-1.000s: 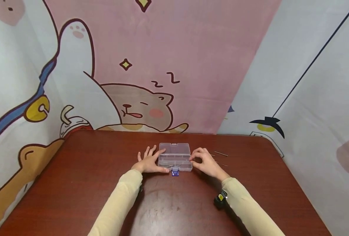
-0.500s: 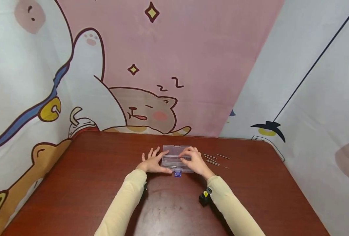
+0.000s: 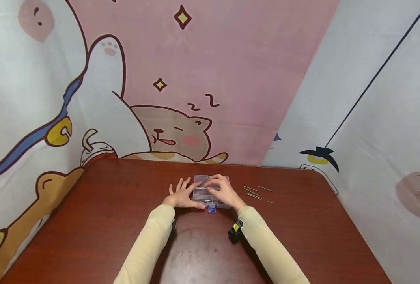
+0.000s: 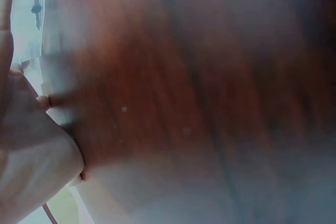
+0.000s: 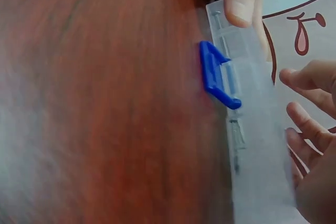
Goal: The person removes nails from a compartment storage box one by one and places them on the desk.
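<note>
A clear plastic compartment box stands with its lid raised and its blue latch facing me. Thin metal pieces, like nails or screws, show through its front wall in the right wrist view. My left hand is at the box's left end, fingers spread and straight; its thumb presses the front corner. Over the compartments hovers my right hand, fingers bent, thumb and fingertips a little apart. Nothing shows between those fingertips. My right hand hides the box's right part in the head view.
Several thin metal rods lie loose on the brown table, right of the box, with a smaller one nearer me. A cartoon-printed curtain hangs behind the table's far edge.
My right hand has moved left from the box's right end to above its compartments. The left hand has stayed at the left end. The head view has shifted slightly.
</note>
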Motion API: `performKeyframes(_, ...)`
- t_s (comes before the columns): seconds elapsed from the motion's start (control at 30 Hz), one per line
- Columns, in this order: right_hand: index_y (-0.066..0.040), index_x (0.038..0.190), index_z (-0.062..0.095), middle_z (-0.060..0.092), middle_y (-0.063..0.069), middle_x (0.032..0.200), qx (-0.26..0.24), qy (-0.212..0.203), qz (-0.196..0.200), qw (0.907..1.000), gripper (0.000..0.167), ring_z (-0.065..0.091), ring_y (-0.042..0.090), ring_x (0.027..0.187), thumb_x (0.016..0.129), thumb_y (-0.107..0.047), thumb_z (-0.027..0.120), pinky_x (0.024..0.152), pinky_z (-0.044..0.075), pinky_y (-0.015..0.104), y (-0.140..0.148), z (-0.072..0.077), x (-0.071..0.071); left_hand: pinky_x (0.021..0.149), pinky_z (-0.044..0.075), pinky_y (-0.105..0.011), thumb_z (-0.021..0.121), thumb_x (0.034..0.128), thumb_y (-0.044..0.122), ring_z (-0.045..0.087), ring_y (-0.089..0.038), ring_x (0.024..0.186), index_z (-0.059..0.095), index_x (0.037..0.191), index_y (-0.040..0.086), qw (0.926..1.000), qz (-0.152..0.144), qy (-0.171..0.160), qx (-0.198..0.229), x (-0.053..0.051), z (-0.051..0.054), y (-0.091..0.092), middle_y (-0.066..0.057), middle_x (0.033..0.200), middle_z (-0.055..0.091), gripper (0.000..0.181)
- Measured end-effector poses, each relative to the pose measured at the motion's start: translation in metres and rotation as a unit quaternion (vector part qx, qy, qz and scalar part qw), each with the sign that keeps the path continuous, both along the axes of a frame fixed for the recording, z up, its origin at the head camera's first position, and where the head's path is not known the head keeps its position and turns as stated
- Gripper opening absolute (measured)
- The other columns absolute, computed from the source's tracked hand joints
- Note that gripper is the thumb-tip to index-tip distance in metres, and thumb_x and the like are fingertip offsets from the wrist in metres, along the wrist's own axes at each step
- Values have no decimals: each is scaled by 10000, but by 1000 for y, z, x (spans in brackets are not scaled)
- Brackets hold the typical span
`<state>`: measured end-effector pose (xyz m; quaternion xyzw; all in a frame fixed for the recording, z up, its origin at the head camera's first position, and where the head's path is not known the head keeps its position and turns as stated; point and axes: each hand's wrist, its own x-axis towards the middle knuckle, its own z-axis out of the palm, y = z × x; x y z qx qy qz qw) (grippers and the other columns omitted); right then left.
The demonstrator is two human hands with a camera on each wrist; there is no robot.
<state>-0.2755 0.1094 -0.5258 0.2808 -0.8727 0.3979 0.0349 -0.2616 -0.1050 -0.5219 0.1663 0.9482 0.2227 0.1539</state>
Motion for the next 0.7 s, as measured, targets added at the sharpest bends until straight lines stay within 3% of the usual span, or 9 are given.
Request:
performKeyframes(0.2, -125, 1010, 761, 570, 86, 1176, 501, -225, 86, 9985, 160, 469, 276, 1184, 889, -118, 657, 964, 241, 640, -4, -4, 2, 1036, -29, -689, 703, 717, 681, -16, -409, 1437, 268, 1535, 306, 10000, -29, -44, 35, 0, 1, 1, -146, 1601, 69, 1000)
performKeyframes(0.5, -105, 1034, 769, 542, 75, 1265, 1365, -232, 469, 9893, 207, 443, 286, 1167, 864, -151, 661, 885, 282, 511, -3, -6, 4, 1033, -33, -691, 709, 711, 682, -30, -411, 1436, 258, 1536, 330, 9999, -21, -122, 47, 1, -6, 0, -141, 1603, 58, 1004)
performKeyframes(0.7, -101, 992, 774, 538, 67, 1264, 1407, -110, 562, 9884, 179, 434, 259, 1192, 857, -171, 679, 911, 277, 500, -2, -5, 2, 1036, -42, -685, 696, 713, 695, -31, -401, 1439, 255, 1534, 340, 10000, -24, -45, -52, 0, -3, 1, -131, 1605, 61, 997)
